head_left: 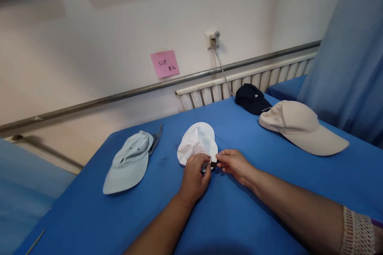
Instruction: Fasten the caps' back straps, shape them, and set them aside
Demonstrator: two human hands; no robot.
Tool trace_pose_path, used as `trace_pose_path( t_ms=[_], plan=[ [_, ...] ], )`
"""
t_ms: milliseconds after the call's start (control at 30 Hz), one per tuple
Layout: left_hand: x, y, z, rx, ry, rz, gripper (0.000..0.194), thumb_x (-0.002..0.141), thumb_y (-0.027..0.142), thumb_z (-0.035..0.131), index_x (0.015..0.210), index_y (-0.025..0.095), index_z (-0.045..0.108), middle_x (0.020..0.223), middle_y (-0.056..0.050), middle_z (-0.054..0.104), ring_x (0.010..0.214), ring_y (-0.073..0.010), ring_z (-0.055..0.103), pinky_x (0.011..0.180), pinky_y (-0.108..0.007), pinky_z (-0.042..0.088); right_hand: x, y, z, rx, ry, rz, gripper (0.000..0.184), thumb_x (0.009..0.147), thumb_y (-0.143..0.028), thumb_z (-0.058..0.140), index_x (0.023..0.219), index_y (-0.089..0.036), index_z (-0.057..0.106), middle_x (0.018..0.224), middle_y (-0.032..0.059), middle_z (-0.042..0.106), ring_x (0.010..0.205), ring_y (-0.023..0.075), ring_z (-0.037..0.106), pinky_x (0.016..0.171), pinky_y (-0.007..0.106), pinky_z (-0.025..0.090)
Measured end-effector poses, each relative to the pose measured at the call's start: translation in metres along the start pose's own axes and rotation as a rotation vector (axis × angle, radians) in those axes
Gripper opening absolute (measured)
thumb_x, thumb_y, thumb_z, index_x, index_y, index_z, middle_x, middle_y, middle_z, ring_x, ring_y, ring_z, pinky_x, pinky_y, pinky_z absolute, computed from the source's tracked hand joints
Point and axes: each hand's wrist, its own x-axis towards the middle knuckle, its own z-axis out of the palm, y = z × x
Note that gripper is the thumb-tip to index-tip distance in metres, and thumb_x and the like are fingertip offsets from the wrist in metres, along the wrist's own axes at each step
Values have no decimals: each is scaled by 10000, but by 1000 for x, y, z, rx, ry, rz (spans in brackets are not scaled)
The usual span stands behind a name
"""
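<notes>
A white cap (197, 140) lies on the blue table (239, 215) in front of me. My left hand (194, 177) is closed, pinching the cap's near rim by a small dark strap or buckle. My right hand (235, 164) is also closed, its fingertips pinching the other end of that strap at the cap's back edge. The two hands nearly touch each other.
A pale blue cap (129, 161) lies to the left, a beige cap (299, 126) to the right and a dark navy cap (252, 98) behind it. A radiator (248, 81), a wall socket with a cable and a pink note (164, 63) are on the wall. A blue curtain (350, 48) hangs at right.
</notes>
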Motion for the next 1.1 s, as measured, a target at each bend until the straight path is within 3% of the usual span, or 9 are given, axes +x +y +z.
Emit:
trace_pose_path(
  t_ms=[400, 700, 1100],
  plan=[
    [0, -5, 4, -13, -29, -27, 88, 879, 181, 557, 896, 219, 635, 947, -43, 689, 953, -213, 616, 888, -398, 462, -1, -2, 2, -1, 5, 4, 130, 812, -160, 656, 698, -127, 603, 570, 3, 612, 494, 66, 570, 433, 138, 406],
    [0, -8, 3, -26, -20, -109, 76, 877, 204, 555, 854, 210, 627, 897, -31, 686, 895, -194, 617, 834, -358, 469, -2, -3, 1, -51, -64, 37, 70, 801, -156, 655, 784, -143, 588, 632, -11, 630, 533, 74, 619, 445, 139, 417],
    [0, -8, 3, -53, -17, -116, 83, 886, 220, 557, 843, 216, 628, 940, -36, 686, 934, -199, 610, 855, -362, 460, 0, 0, 1, -217, 9, -112, 122, 706, -228, 681, 690, -160, 581, 607, -11, 604, 541, 94, 553, 462, 185, 398]
  ],
)
